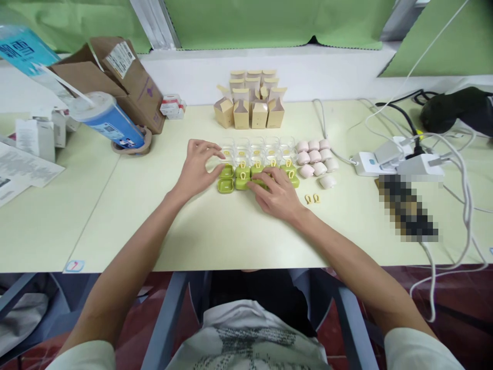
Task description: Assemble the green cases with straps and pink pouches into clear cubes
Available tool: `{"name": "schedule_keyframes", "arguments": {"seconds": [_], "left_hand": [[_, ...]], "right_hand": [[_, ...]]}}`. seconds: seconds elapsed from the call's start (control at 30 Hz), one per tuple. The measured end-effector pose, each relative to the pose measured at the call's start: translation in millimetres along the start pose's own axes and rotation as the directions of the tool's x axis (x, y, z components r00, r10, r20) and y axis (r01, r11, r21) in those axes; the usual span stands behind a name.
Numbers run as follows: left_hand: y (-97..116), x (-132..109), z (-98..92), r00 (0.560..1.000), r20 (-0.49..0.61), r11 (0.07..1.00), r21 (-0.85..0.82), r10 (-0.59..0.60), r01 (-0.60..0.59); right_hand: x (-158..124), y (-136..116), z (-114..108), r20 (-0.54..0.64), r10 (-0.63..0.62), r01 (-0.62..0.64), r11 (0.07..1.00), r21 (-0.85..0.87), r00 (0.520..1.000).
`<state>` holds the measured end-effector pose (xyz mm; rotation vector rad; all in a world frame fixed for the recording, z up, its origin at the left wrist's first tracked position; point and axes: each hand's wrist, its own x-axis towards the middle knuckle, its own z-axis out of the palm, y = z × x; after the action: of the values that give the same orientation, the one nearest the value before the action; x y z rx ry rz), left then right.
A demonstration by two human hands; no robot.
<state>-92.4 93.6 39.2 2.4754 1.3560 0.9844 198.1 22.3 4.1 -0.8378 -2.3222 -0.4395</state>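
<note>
While my left hand point(200, 167) arches, thumb and fingers parted, beside the left end of the green cases point(242, 183) on the worktop point(211, 231), my right hand point(279, 195) lies over several; whether it grips one is hidden from me. Clear boxes point(256, 146) stand behind them, pinkish pieces point(315, 155) and two yellow loops point(308, 199) to the right.

Hands point(196, 167) point(278, 194) at green cases point(242, 183); clear cups point(242, 153) behind, pink pieces point(314, 157) right.
</note>
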Motion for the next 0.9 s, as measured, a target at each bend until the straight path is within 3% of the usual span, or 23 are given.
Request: {"name": "schedule_keyframes", "arguments": {"seconds": [0.07,0.2,0.3,0.43,0.7,0.9], "left_hand": [[-12,17,0.7,1.0,0.001,1.0,-0.005,-0.014,0.014],[-34,53,8.4,0.994,0.111,1.0,-0.007,-0.017,0.018],[-39,66,15.0,0.986,0.163,1.0,0.01,-0.025,0.024],[-34,68,19.6,0.986,0.158,0.999,0.027,-0.046,0.042],[-36,72,19.9,0.985,0.17,1.0,-0.023,0.006,-0.002],[-34,73,10.4,0.983,0.185,1.0,-0.012,0.017,-0.015]], "right_hand": [[0,1,0,-0.002,0.0,0.0,1.0,0.007,1.0],[-1,2,0,0.03,0.023,-0.024,0.998,0.055,0.999],[0,1,0,0.018,0.018,-0.018,0.999,0.041,1.0],[2,-4,0,0.021,-0.007,0.007,1.0,0.022,1.0],[2,-6,5,0.144,0.14,-0.146,0.989,0.026,0.98],[3,-7,4,0.168,0.116,-0.117,0.993,-0.003,0.979]]}}
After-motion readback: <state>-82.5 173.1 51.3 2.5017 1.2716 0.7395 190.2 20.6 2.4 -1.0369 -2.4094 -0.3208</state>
